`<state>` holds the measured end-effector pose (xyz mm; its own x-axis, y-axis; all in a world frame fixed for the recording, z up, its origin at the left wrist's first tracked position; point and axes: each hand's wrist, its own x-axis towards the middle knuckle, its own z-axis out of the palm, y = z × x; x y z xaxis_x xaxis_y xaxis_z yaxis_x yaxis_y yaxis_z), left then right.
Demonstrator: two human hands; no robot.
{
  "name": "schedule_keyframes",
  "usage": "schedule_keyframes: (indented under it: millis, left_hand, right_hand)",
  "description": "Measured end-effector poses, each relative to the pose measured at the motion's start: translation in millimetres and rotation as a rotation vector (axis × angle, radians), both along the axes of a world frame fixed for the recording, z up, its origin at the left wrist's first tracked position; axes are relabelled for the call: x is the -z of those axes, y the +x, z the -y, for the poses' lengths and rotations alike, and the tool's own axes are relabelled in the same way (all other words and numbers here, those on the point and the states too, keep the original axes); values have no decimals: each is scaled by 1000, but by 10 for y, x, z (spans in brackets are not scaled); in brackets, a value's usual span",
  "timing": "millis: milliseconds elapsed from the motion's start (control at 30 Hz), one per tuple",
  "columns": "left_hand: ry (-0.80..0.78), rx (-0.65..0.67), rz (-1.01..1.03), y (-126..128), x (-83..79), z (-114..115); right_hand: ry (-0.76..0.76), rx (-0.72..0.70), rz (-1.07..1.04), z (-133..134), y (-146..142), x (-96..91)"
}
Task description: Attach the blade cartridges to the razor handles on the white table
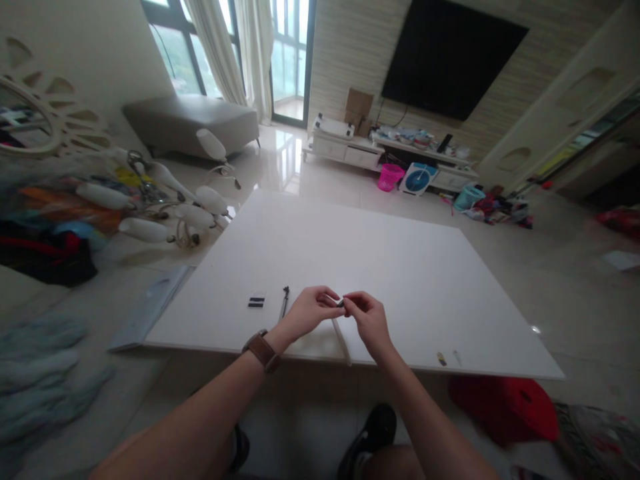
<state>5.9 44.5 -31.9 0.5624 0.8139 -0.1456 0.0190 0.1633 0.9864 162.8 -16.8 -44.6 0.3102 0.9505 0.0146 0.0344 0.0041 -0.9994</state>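
Observation:
Over the front part of a white table (380, 247), both hands meet in a pinch. My left hand (314, 308), with a brown watch (262, 349) on its wrist, closes thumb and fingers on a small dark piece (341, 303). From the other side my right hand (367, 319) pinches the same piece; its kind is too small to make out. To the left of the hands lies a thin dark metal rod (285, 303) with a knobbed end. Farther left is a small flat piece with black stripes (257, 301). Beneath the hands runs a pale strip (343, 341) reaching the front edge.
Near the table's front right are a small yellow-and-black item (441, 359) and a clear thin piece (457, 357). A red stool (510, 407) stands below that corner. Lamp parts with white shades (193, 217) crowd the left side. A pink basket (390, 177) sits beyond the table.

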Motion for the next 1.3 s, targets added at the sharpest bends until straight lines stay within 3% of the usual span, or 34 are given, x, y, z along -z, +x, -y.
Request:
schedule_keyframes:
  millis: [167,267,667,933,1300]
  left_hand:
    - [352,-98,-146,24,-53,35]
    - [472,-112,-193,14,-110,86]
    - [612,-99,-154,-47,-186,121]
    - [698,-103,-153,-35,-166,68]
    - [787,-66,-264,-17,-173,188]
  right_hand:
    - [20,73,-58,-28,-4,-9]
    - [33,84,-73,-9,-13,-22]
    - [83,49,-125,82,-78,-153]
    - [86,66,-118,34,-85,-151]
    - [65,103,-75,84,-100,-80]
